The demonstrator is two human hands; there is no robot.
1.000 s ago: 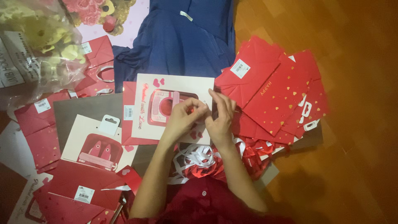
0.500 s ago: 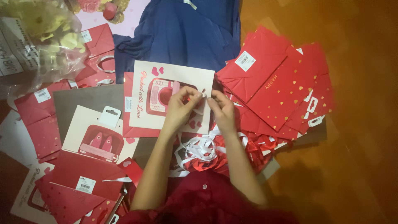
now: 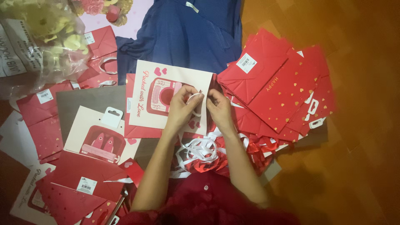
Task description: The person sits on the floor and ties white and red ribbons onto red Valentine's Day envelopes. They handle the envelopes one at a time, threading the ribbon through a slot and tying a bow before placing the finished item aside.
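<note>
- left hand (image 3: 181,104) and right hand (image 3: 218,106): close together, both pinching a thin white ribbon loop (image 3: 193,99)
- under them: cream paper gift bag with red print (image 3: 150,96)
- right: stack of red paper bags with gold hearts (image 3: 279,87)

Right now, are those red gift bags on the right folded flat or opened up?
Folded flat: the red gift bags lie fanned in an overlapping stack on the wooden floor.

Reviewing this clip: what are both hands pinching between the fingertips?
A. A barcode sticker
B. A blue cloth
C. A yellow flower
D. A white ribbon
D. The left hand and right hand meet over the cream card, each pinching a thin white ribbon; the blue cloth lies untouched beyond.
</note>
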